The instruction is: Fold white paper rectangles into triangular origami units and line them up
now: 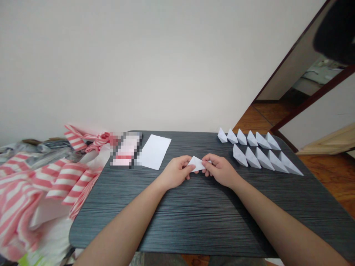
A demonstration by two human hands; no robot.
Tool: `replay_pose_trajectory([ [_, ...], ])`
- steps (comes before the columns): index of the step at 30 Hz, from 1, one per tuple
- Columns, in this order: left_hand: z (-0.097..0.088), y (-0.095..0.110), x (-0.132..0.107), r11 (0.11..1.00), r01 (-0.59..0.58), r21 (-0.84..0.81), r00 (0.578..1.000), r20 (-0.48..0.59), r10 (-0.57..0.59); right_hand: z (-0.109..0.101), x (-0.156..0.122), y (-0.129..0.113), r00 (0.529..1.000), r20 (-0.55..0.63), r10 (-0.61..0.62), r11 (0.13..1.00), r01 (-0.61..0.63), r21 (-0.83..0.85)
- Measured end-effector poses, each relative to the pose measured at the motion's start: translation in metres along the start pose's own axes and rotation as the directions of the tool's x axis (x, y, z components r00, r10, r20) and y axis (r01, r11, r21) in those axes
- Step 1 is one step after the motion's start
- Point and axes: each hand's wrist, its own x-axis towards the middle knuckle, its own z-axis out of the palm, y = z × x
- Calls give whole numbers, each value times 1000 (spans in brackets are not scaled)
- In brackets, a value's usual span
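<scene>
On my feed the paper [196,163] is showing white, creased into a small peaked triangle, toward twelve o'clock from the dark, fine-streaked table's [172,221] middle. My left hand [175,173] and right hand [222,170] are pinching it between thumbs and curled fingers. Toward two o'clock, pointed white shapes [262,158] are resting in two rows; toward ten, a smooth sheet [155,151] is lying flat.

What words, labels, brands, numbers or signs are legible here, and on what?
None legible.
Pixelated pink-and-white item: blocked out, unreadable.
White paper on the table: no text visible.
Held folded paper: no text visible.
Folded paper shapes in two rows: no text visible.
Green patch, lower left: too blurred to tell.
</scene>
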Motion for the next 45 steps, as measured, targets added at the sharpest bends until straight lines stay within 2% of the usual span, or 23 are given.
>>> replay_pose_trajectory([
  [35, -1, -5, 1, 998, -32, 53, 999, 14, 31, -2, -1, 0, 998, 50, -33, 998, 35, -42],
  [45, -1, 0, 0, 999, -11, 46, 1000, 8, 11, -2, 0, -1, 998, 44, -34, 999, 36, -39],
])
